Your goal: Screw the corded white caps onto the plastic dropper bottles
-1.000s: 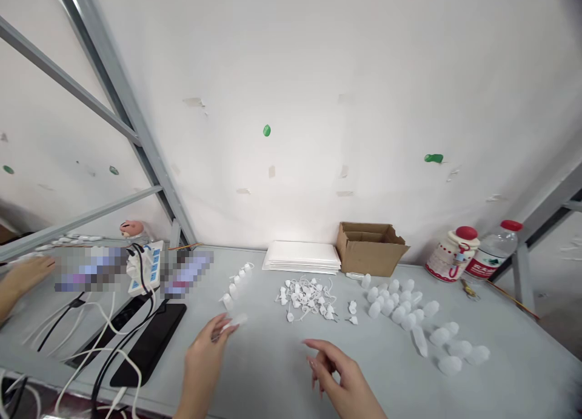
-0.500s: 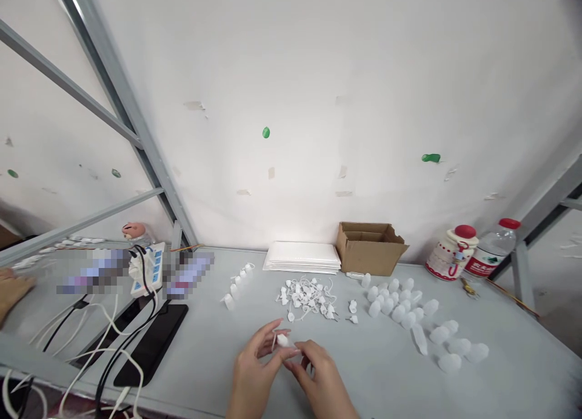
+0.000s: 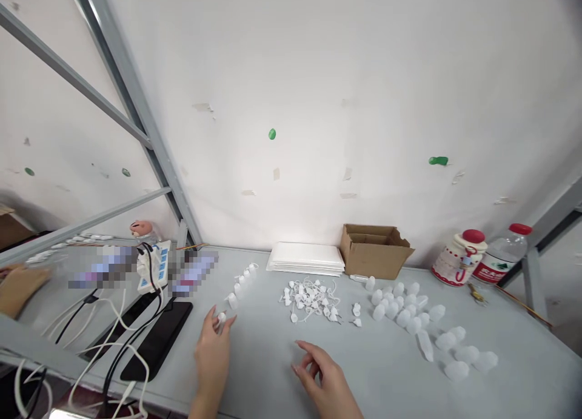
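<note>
Corded pieces (image 3: 311,300) on grey table (image 3: 264,364)

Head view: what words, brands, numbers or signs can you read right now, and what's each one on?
Red label on the clear bottle: white characters, perhaps "农夫山泉", too blurred to be sure.
Power strip: any markings are too small to read.
Pixelated patches at the left: unreadable.
Cardboard box, corded white pieces: no text visible.

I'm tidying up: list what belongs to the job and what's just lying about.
Apparently in the job: white piece at the left hand; row of similar pieces; heap of corded pieces; frosted pieces.

Apparently lying about: power strip; black slab; red-lidded flask; clear bottle.
</note>
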A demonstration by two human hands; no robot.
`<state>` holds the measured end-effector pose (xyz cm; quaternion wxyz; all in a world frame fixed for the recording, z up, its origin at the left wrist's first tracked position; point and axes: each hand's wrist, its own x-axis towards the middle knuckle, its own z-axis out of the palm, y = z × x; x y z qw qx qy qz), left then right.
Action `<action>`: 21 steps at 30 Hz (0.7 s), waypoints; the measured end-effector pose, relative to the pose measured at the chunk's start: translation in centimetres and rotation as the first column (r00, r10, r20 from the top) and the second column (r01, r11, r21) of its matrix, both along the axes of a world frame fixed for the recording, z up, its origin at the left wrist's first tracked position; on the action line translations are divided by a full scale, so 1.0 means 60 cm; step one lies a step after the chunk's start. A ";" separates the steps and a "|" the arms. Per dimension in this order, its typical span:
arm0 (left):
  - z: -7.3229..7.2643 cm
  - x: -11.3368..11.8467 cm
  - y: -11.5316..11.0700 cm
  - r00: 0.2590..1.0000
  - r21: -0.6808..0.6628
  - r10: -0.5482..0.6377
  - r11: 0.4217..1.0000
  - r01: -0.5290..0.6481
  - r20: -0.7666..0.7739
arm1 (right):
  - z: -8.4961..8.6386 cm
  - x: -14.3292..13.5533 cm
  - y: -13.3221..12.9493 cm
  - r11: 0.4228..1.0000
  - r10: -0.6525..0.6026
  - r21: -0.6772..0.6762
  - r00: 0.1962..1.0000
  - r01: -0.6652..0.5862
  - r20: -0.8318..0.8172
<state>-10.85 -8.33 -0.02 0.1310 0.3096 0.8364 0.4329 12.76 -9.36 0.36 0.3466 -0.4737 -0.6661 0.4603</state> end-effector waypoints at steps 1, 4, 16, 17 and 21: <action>-0.002 -0.006 0.004 1.000 0.000 -0.005 1.000 0.005 -0.012 | -0.002 -0.001 -0.001 1.000 -0.015 0.010 1.000 0.015 -0.010; -0.003 -0.014 0.017 0.999 0.017 -0.025 1.000 0.025 -0.020 | -0.007 -0.005 -0.006 0.998 -0.060 0.035 0.998 0.061 -0.030; -0.001 -0.003 0.013 0.975 0.093 0.007 0.996 0.014 -0.222 | -0.007 0.004 -0.006 0.996 -0.076 0.052 0.997 0.076 -0.005; 0.003 0.007 0.006 0.941 0.151 0.056 0.989 -0.006 -0.333 | -0.008 0.006 -0.006 0.995 -0.081 0.048 0.997 0.082 -0.007; 0.017 0.068 -0.018 0.853 0.359 0.198 0.933 -0.013 -0.483 | -0.003 0.025 0.000 0.994 -0.102 0.030 0.995 0.102 -0.004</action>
